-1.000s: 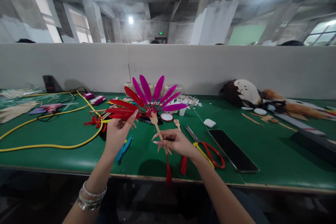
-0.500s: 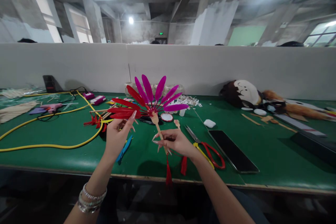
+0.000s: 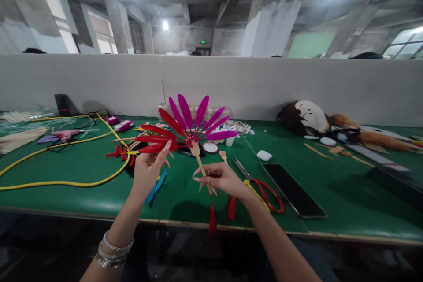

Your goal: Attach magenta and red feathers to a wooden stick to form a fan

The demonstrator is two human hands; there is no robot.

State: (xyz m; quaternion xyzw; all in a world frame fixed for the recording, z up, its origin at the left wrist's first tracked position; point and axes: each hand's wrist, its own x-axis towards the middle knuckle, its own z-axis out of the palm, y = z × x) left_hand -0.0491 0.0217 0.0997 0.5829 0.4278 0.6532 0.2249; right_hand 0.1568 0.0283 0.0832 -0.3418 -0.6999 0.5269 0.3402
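A concrete hall with heavy pillars (image 3: 119,20) is rising overhead, and a white partition (image 3: 99,81) is running behind a long green surface (image 3: 82,198). A yellow cable (image 3: 62,183) is looping across the surface's left side, near a pink hot glue gun (image 3: 64,135), while a plush toy (image 3: 307,116) is lying against the partition at the far right. A dark phone (image 3: 292,189) and red-handled scissors (image 3: 269,197) are resting just right of the hands. Above the surface's middle, a feather fan (image 3: 190,134) of magenta and red feathers is being held up in the air on its wooden handle (image 3: 199,158), with a red tassel (image 3: 212,219) dangling below. The right hand (image 3: 220,177) is curling closed, pinching the handle between its fingers and thumb. The left hand (image 3: 147,172) is rising with its fingers extended just beside the feathers' base, though I cannot tell whether it is gripping anything. The narrow pinch looks like the weak point: a slight twist could let the fan swing or drop, and any loosely fixed feather could shift under pressure from the long fingernails (image 3: 168,144). The hanging tassel could also snag on the scissors.
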